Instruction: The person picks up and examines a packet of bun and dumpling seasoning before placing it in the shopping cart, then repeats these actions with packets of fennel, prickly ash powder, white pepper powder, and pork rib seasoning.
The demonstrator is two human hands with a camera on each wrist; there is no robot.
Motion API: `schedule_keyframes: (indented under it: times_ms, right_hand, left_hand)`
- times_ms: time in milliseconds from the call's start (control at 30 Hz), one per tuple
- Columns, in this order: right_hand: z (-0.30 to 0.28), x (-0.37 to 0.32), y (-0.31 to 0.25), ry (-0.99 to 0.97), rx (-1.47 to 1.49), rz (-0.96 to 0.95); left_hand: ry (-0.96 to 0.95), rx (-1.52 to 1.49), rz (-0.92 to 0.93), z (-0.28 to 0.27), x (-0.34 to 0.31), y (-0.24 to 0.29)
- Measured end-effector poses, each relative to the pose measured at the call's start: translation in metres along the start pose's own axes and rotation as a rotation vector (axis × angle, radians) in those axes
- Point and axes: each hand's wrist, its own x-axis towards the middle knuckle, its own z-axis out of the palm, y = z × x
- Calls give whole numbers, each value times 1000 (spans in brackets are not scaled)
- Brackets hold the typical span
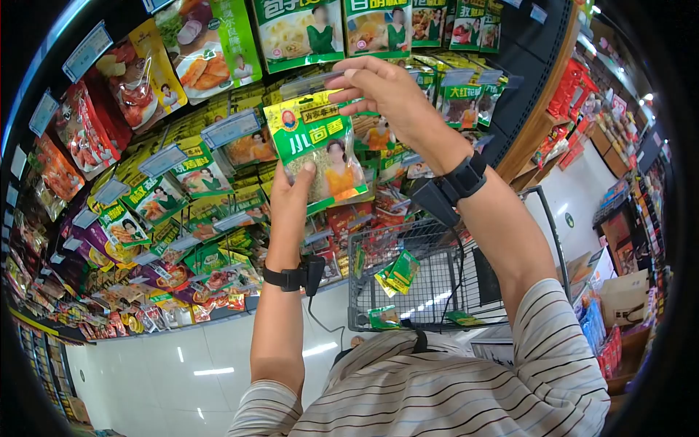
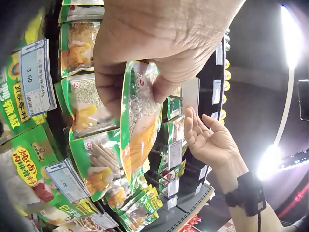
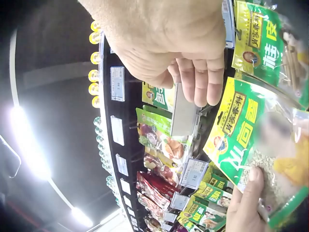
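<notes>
My left hand (image 1: 294,191) grips a green and yellow seasoning packet (image 1: 320,149) by its lower part, thumb across the front. Through the clear window of the packet (image 3: 263,159), small pale greenish seeds show. Just above it, my right hand (image 1: 389,91) reaches to a price tag holder (image 3: 185,113) that sticks out from the rack. The fingers (image 3: 200,79) of this hand are fairly straight and overlap the holder's edge; in the left wrist view its thumb stands apart from them. Behind the held packet hang similar packets (image 2: 89,104) on hooks.
Hooks with price tags (image 1: 229,129) jut out along the rack, hung with many seasoning packets. A shopping cart (image 1: 437,273) with several green packets (image 1: 403,271) in it stands at my right front. Cables hang from both wrist cameras.
</notes>
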Motion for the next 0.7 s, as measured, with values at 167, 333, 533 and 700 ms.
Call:
schedule_keyframes:
  times_ms: [167,333,533,700]
  right_hand:
    - [-1,-1,1,0,-3,-5]
    - [-3,-2,4,-13,21,-8]
    - [-1,-2,3,-8,41,6]
    - [-2,-5,9,-27,28,34]
  left_hand:
    - [-11,6,18,2,4,2]
    - [3,16,37,1,13,-3]
    - [31,16,24,3,19,-4]
    - [74,79,72,-3,41,-26]
